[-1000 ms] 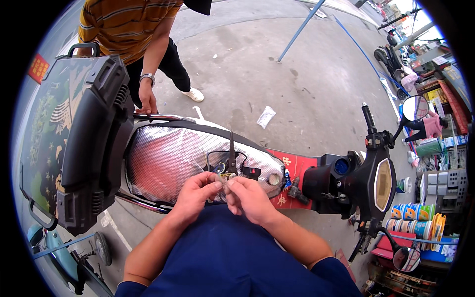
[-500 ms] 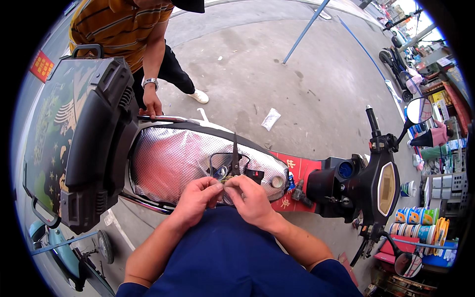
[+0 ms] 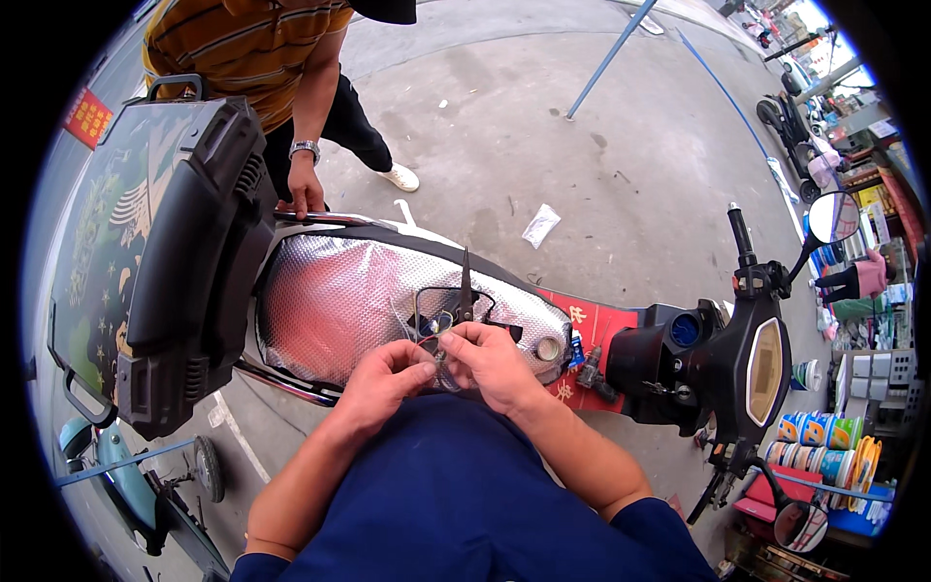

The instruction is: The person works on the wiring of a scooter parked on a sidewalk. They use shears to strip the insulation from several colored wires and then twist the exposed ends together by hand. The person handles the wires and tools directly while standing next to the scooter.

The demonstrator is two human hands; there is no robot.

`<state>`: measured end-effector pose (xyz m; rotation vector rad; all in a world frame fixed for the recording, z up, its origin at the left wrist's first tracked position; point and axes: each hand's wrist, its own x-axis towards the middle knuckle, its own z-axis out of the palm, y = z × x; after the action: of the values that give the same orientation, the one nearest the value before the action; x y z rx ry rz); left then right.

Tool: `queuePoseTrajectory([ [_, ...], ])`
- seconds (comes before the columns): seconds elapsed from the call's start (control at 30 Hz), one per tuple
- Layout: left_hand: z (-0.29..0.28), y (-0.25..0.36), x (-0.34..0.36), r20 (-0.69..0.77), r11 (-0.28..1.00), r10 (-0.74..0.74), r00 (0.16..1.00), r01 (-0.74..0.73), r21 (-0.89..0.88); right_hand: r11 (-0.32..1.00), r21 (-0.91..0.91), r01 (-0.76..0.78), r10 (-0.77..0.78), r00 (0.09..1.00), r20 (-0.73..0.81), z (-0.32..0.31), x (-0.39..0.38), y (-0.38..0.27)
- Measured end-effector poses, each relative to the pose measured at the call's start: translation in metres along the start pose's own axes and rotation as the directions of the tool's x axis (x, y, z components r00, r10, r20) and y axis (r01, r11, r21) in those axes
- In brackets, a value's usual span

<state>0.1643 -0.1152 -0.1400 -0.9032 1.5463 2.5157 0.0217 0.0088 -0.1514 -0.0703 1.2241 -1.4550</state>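
Both my hands work close together over a scooter seat covered in silver quilted foil (image 3: pixel 325 301). My left hand (image 3: pixel 388 380) is closed, thumb against fingertips, at thin wires (image 3: pixel 424 335). Beside it, my right hand (image 3: pixel 488 361) pinches the same bunch of thin coloured wires. The exact strands in each grip are too small to make out. Just beyond my fingers, a pair of dark scissors (image 3: pixel 466 286) lies with its blades pointing away from me. Part of the scissors and the black-framed opening in the seat cover is hidden behind my hands.
A black top box (image 3: pixel 199 262) stands at the left rear of the scooter. Another person's hand (image 3: pixel 306 187) rests on the rear grab rail. A drill (image 3: pixel 593 376) lies on the red footboard mat (image 3: pixel 606 320). Handlebars (image 3: pixel 752 359) are at right, with wire spools (image 3: pixel 824 456) beyond.
My hands have drawn slightly apart, the left one moving down and left. More of the wires shows between them. The whole view has shifted a little.
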Motion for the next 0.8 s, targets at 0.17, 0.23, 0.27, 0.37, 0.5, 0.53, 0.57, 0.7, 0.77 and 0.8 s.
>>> queuePoseTrajectory([
  [0.17, 0.005, 0.003, -0.001, -0.005, 0.999, 0.035, 0.999, -0.035, -0.026, 0.995, 0.095, 0.042, -0.041, 0.999, -0.006, 0.004, -0.002, 0.007],
  [0.23, 0.004, 0.004, 0.0, -0.017, 0.999, 0.009, 1.0, -0.009, -0.035, 0.982, 0.189, 0.026, -0.041, 0.996, 0.075, -0.001, -0.003, 0.005],
  [0.27, 0.005, 0.002, 0.001, -0.025, 0.998, 0.015, 1.0, -0.017, -0.066, 0.972, 0.235, 0.016, -0.044, 0.992, 0.115, -0.004, -0.004, 0.005],
  [0.37, 0.006, 0.0, 0.003, -0.039, 0.991, 0.028, 0.999, -0.033, -0.127, 0.961, 0.275, -0.022, -0.032, 0.981, 0.189, -0.011, -0.004, 0.003],
  [0.5, 0.009, 0.0, 0.005, -0.047, 0.995, 0.035, 0.998, -0.039, -0.096, 0.98, 0.2, 0.006, -0.048, 0.978, 0.204, -0.015, -0.004, 0.006],
  [0.53, 0.009, 0.001, 0.006, -0.05, 0.996, 0.041, 0.998, -0.045, -0.073, 0.984, 0.178, 0.031, -0.068, 0.976, 0.206, -0.015, -0.004, 0.008],
  [0.57, 0.009, 0.001, 0.006, -0.052, 0.996, 0.042, 0.998, -0.046, -0.077, 0.986, 0.155, 0.056, -0.088, 0.974, 0.208, -0.014, -0.005, 0.01],
  [0.7, 0.011, 0.004, 0.005, -0.045, 0.995, 0.062, 0.997, -0.065, -0.079, 0.984, 0.08, 0.159, -0.167, 0.98, 0.105, -0.006, -0.009, 0.013],
  [0.77, 0.014, 0.003, 0.006, -0.055, 0.996, 0.074, 0.996, -0.077, -0.052, 0.965, -0.051, 0.256, -0.255, 0.967, 0.023, -0.005, -0.01, 0.016],
  [0.8, 0.016, 0.002, 0.006, -0.071, 0.996, 0.08, 0.994, -0.082, -0.025, 0.945, -0.162, 0.285, -0.292, 0.956, -0.022, -0.005, -0.011, 0.017],
])
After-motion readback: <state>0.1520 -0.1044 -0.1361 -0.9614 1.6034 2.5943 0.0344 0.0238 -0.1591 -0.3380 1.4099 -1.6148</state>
